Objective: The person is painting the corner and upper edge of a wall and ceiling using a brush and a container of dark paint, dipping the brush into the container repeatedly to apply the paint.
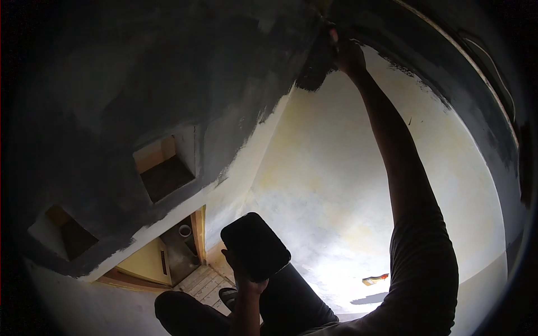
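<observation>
My left hand (250, 284) is wrapped around a dark rectangular tub (256, 246) with rounded corners, held above my knees. Too little light falls on the tub to show what is inside. Far up, my right arm is stretched to the top corner, where dark grey paint (317, 70) meets the pale wall (336, 140). There my right hand (348, 56) is closed, with a lighter fingertip showing. Shadow hides what it grips.
Two square niches, one larger (166, 171), are set into the dark-painted wall (168, 73) at left. Below is a doorway with a wooden frame (199, 229). A small yellow-and-red object (375, 279) lies low on the right. A cable (493, 67) runs along the upper right.
</observation>
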### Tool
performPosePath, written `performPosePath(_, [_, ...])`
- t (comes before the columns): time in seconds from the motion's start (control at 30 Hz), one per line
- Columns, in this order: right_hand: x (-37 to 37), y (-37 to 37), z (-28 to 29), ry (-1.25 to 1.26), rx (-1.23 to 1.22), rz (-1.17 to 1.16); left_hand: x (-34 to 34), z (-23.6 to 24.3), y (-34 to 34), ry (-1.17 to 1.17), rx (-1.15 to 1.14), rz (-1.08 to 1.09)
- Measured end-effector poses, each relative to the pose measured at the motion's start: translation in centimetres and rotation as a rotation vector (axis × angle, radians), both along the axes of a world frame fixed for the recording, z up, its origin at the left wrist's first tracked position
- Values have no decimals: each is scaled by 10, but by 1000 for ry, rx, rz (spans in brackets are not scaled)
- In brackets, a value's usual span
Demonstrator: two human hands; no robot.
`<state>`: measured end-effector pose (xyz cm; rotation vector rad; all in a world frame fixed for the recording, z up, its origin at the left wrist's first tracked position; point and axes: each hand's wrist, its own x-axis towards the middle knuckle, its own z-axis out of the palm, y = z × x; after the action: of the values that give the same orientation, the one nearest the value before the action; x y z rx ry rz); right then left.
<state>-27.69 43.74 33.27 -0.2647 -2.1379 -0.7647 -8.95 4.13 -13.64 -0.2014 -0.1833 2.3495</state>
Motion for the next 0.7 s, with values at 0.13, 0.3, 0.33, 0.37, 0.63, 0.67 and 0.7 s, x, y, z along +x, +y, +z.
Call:
performPosePath(0.13, [7, 24, 4, 16, 126, 58, 4, -2, 1, -31, -15, -45])
performPosePath(0.3, [14, 36, 7, -7, -6, 43, 4, 11, 2, 7, -1, -35])
performPosePath(0.33, [13, 36, 10, -3, 0, 94, 4, 6, 3, 15, -3, -18])
performPosePath(0.37, [10, 32, 16, -90, -10, -17, 3, 7, 3, 14, -3, -4])
performPosePath(0.63, [-2, 47, 28, -101, 117, 153, 4, 16, 0, 49, 43, -10])
performPosePath(0.67, [-5, 45, 24, -68, 162, 170, 4, 15, -1, 65, 65, 4])
performPosePath(0.7, [-8, 43, 21, -36, 206, 186, 3, 14, -2, 62, 65, 9])
